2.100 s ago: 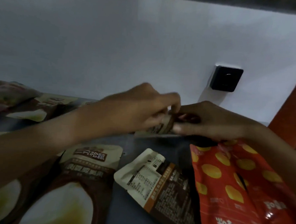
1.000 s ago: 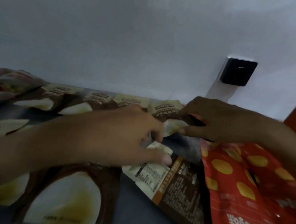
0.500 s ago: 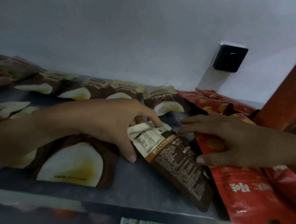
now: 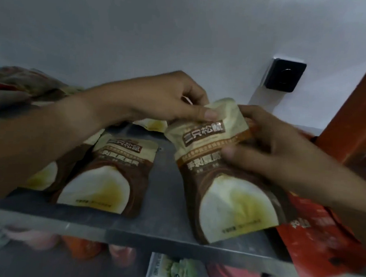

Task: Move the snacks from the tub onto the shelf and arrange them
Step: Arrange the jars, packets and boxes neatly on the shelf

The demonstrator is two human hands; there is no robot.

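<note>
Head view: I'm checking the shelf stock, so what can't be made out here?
- Back-row packets: mostly hidden by the left hand.
- Red bag: covered by the right hand, cut off at the right edge.
- Lower shelf goods: blurred.
- Held packet: small print unreadable.

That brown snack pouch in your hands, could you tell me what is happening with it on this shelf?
A person is arranging snacks on a grey shelf. Both hands hold one brown snack pouch: the left hand pinches its top edge, the right hand grips its right side. Its bottom end sits near the shelf's front edge. Another matching pouch lies flat to its left, and red packets lie to its right.
</note>
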